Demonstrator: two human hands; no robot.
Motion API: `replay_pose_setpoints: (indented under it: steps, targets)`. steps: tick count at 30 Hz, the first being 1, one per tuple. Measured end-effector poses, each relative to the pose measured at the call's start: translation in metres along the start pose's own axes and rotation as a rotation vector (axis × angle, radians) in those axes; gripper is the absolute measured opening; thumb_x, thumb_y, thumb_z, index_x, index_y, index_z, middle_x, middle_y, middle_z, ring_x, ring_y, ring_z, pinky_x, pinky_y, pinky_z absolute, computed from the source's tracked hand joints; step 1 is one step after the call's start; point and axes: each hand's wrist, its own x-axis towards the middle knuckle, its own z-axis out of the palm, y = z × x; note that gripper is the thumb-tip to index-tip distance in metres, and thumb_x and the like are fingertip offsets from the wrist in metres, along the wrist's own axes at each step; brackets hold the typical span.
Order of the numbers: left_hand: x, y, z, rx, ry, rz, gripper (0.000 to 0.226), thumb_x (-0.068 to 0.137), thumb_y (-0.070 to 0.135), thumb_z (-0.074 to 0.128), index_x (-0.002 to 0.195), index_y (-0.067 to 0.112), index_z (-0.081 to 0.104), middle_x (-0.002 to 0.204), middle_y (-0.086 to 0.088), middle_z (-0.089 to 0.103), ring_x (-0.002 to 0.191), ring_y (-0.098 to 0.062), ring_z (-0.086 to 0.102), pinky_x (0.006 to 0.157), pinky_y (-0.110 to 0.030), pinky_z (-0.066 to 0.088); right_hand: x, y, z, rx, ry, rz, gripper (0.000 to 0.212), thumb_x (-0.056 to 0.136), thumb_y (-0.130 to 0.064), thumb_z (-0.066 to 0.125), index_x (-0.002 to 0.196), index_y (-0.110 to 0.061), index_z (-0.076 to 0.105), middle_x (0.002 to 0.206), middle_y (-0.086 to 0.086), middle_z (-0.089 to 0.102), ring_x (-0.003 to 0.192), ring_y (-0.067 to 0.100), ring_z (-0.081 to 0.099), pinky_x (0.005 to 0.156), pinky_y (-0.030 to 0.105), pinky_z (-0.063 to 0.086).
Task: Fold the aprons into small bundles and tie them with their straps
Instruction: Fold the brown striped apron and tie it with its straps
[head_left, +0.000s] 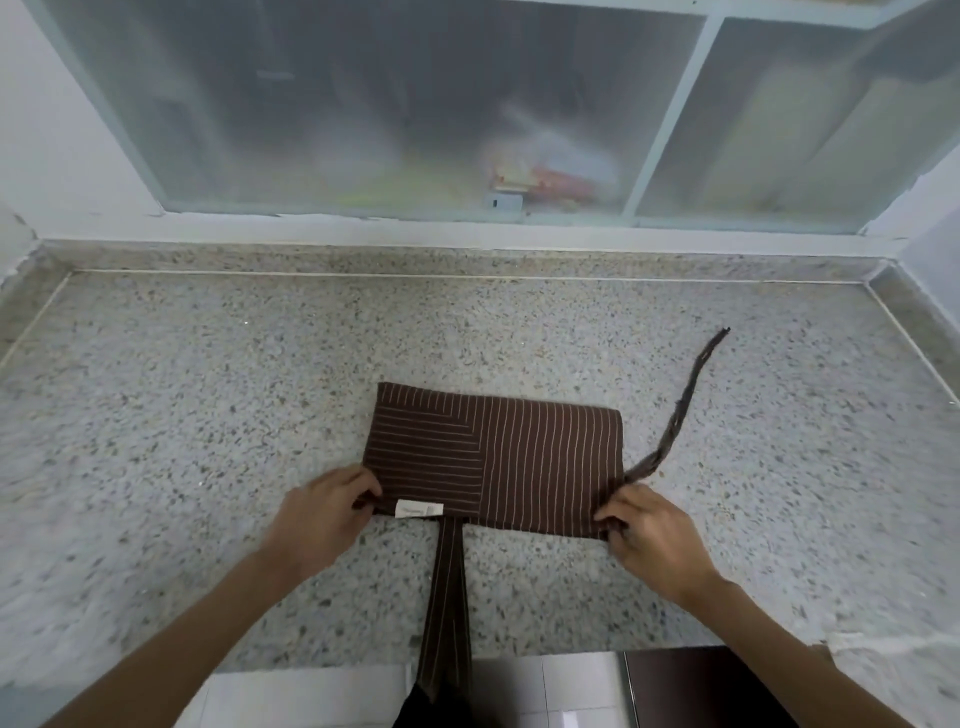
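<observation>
A brown apron with thin pale stripes lies folded into a flat rectangle on the speckled stone counter. A white label shows at its near edge. My left hand pinches the near left corner of the fold. My right hand pinches the near right corner. One strap runs from the right corner away across the counter toward the back right. A wider striped strap hangs from the near edge over the counter's front.
A frosted window with a white frame stands behind the counter's raised back ledge. White walls close both sides. Below the front edge I see pale floor tiles and a dark cabinet front.
</observation>
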Motion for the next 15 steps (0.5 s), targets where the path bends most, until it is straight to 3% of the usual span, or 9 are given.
replay_pose_setpoints:
  steps: [4,8,11,13,15]
  targets:
    - [0.006,-0.002,-0.006,0.196,-0.012,0.145,0.039,0.075,0.042,0.074,0.111,0.029,0.068,0.1,0.013,0.065,0.092,-0.011,0.061,0.068,-0.024,0.049,0.001,-0.015,0.005,0.018,-0.098,-0.009,0.039,0.067,-0.021,0.082,0.103,-0.026,0.07,0.088,-0.01,0.059,0.08,0.009,0.055,0.07,0.017,0.045]
    - [0.011,0.001,-0.003,0.29,0.04,0.216,0.031,0.059,0.036,0.086,0.088,0.03,0.076,0.075,0.015,0.062,0.071,-0.009,0.059,0.061,-0.02,0.042,0.003,-0.022,0.005,0.012,-0.089,-0.079,0.028,0.066,-0.013,0.083,0.088,-0.028,0.075,0.081,-0.012,0.059,0.072,0.006,0.054,0.064,0.012,0.039]
    - [0.008,0.009,-0.003,0.277,0.009,0.2,0.028,0.059,0.032,0.087,0.084,0.029,0.076,0.071,0.013,0.061,0.068,-0.009,0.059,0.06,-0.021,0.044,-0.001,-0.026,0.005,0.068,-0.115,-0.029,0.021,0.07,-0.014,0.079,0.085,-0.028,0.075,0.078,-0.014,0.059,0.071,0.004,0.055,0.06,0.016,0.049]
    - [0.011,0.01,-0.01,0.245,-0.081,0.128,0.028,0.075,0.048,0.064,0.096,0.031,0.073,0.084,0.014,0.063,0.082,-0.008,0.058,0.074,-0.023,0.043,0.001,-0.028,0.004,0.056,-0.128,-0.003,0.012,0.079,-0.029,0.064,0.086,-0.03,0.074,0.077,-0.017,0.058,0.073,0.001,0.051,0.061,0.024,0.054]
    - [0.021,0.013,-0.018,0.182,-0.084,0.112,0.05,0.077,0.057,0.033,0.098,0.033,0.071,0.094,0.015,0.063,0.09,-0.006,0.054,0.083,-0.026,0.041,0.007,-0.033,0.0,0.066,-0.08,-0.008,0.025,0.084,-0.035,0.05,0.085,-0.027,0.073,0.078,-0.015,0.06,0.075,0.003,0.049,0.064,0.029,0.054]
